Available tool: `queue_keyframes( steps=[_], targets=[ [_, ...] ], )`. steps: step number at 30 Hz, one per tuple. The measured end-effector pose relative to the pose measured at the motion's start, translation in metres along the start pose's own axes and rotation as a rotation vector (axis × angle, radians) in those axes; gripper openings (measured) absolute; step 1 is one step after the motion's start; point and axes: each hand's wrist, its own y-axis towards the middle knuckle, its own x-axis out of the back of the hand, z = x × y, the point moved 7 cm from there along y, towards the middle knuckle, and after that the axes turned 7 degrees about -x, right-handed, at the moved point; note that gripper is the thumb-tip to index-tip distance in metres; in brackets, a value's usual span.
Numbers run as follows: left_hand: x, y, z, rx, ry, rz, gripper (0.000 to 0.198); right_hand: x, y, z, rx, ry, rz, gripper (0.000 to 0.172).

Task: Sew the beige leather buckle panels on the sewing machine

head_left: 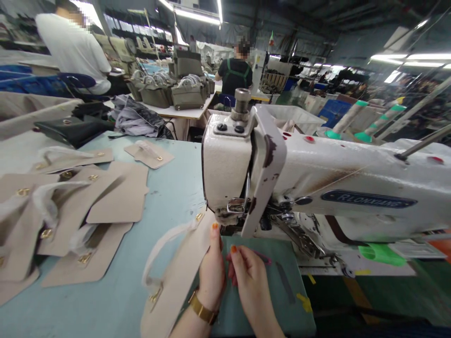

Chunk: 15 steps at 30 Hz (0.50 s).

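Observation:
A beige bag panel [192,263] lies slanted on the table, its upper end under the head of a white sewing machine [225,164]. A wrapped strap handle [160,249] is fixed to it with gold rings. My left hand [212,267] grips the panel's right edge, thumb on top, close to the needle area, which is mostly hidden. Beside it, my right hand [248,272] is closed with thumb against fingers. Something thin and pinkish [264,257] shows behind the right hand; whether the fingers hold it is unclear.
More beige panels [118,199] with handles are piled on the left of the blue-green table [169,183]. A black bag [72,126] and grey cloth [137,117] lie behind them. Thread cones [347,119] stand at the right. Two people sit farther back.

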Motion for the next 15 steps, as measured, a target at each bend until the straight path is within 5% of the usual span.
queue_keyframes(
  steps=[4, 7, 9, 12, 15],
  targets=[
    [0.010, -0.023, 0.004, -0.066, -0.081, -0.089, 0.051, 0.006, 0.013, 0.012, 0.065, -0.128, -0.082, 0.041],
    [0.027, -0.052, 0.006, -0.064, -0.254, 0.060, 0.044, -0.008, 0.019, 0.014, 0.055, -0.133, -0.052, 0.045],
    [0.047, -0.056, -0.014, -0.145, -0.245, 0.209, 0.033, -0.020, 0.021, 0.016, 0.060, -0.140, -0.041, 0.049],
    [0.081, -0.016, -0.069, -0.349, 0.010, 0.216, 0.028, -0.038, 0.025, 0.020, 0.099, -0.159, -0.066, 0.051],
    [0.066, 0.046, -0.114, -0.484, 0.356, 0.445, 0.030, -0.046, 0.030, 0.024, 0.125, -0.168, -0.162, 0.045]
  ],
)
